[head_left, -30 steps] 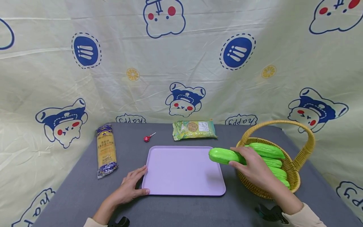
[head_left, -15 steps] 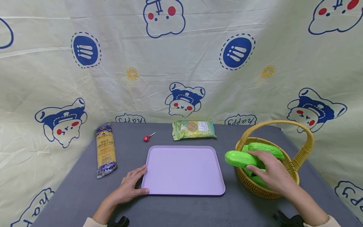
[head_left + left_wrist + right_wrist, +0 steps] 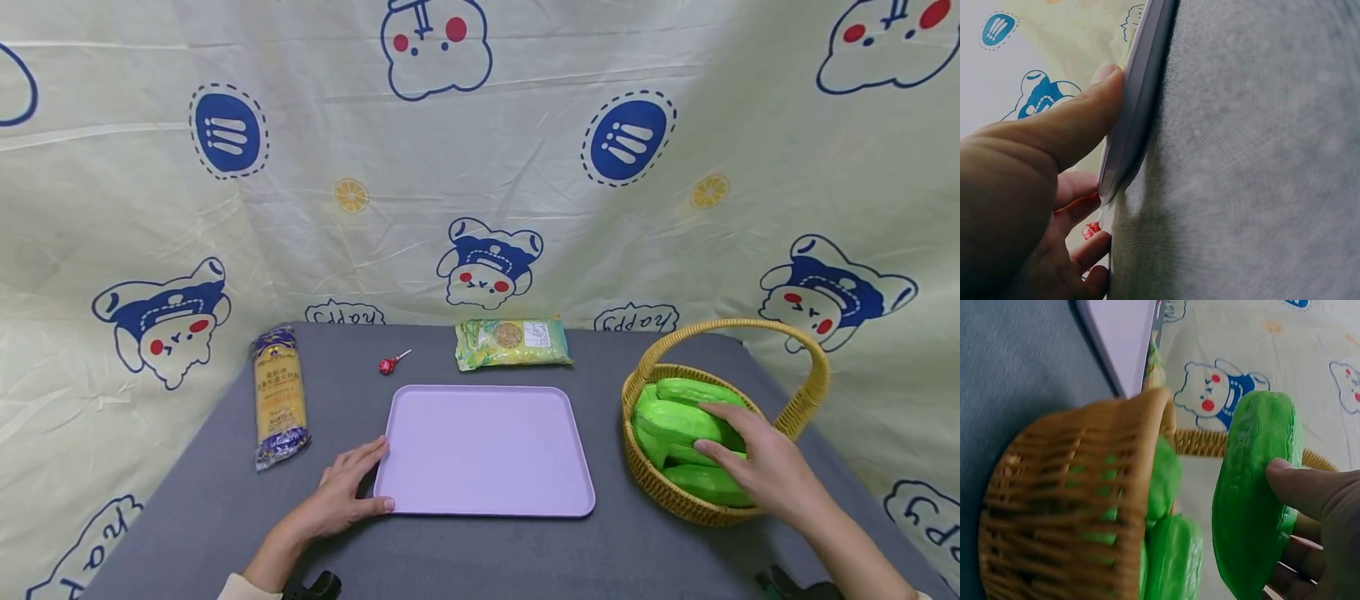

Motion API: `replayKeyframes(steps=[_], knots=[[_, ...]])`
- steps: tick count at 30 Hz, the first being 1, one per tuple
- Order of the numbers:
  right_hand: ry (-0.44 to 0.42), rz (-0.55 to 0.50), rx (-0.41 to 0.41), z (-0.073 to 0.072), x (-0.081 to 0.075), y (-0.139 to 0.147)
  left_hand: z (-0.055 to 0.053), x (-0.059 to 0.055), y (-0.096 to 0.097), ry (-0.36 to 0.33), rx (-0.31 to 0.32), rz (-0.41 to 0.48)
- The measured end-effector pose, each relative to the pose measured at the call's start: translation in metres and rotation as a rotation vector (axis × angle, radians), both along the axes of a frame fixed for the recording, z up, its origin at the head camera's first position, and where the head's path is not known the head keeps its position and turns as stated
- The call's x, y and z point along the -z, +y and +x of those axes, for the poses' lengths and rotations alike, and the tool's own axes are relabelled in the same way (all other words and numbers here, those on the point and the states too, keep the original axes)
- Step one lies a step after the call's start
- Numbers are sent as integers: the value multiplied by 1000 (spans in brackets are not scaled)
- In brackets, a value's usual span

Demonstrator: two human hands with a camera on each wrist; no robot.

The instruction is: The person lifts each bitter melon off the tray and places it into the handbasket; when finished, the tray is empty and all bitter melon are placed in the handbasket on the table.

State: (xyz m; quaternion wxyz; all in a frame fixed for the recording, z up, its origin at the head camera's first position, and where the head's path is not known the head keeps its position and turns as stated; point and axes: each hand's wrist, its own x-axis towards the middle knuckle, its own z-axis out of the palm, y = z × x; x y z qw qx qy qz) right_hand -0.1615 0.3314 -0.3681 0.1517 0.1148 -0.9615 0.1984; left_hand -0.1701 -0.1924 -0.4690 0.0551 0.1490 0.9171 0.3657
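My right hand point(image 3: 776, 471) is over the wicker basket point(image 3: 637, 471) on the right, holding a plump green cucumber point(image 3: 678, 421) by its right end. In the right wrist view, the thumb lies along one side of that cucumber point(image 3: 1254, 487), with fingers partly hidden behind it. Several more green cucumbers, including one point(image 3: 708, 483) at the near side, lie inside the basket. On the left, my left hand point(image 3: 341, 492) rests against the lilac tray point(image 3: 487, 450) at its near left corner. In the left wrist view, the thumb touches the tray's edge point(image 3: 1132, 119), fingers loosely spread.
Behind the tray lies a green snack packet point(image 3: 513, 343), with a red lollipop point(image 3: 387, 365) to its left. A yellow and blue noodle packet point(image 3: 281, 398) lies at the far left. The basket's tall handle point(image 3: 813, 387) arches over its right side. A printed cloth hangs behind.
My right hand has carried the cucumber rightward from the tray's right edge and lowered it among the others in the basket. The left hand stays at the tray.
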Motion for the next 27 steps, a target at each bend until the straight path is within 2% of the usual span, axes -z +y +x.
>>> replayKeyframes(steps=[21, 27], knots=[[-17, 42, 66, -15, 19, 35, 2, -2, 0, 8, 11, 4], [12, 52, 62, -18, 24, 41, 2, -2, 0, 1, 5, -2]])
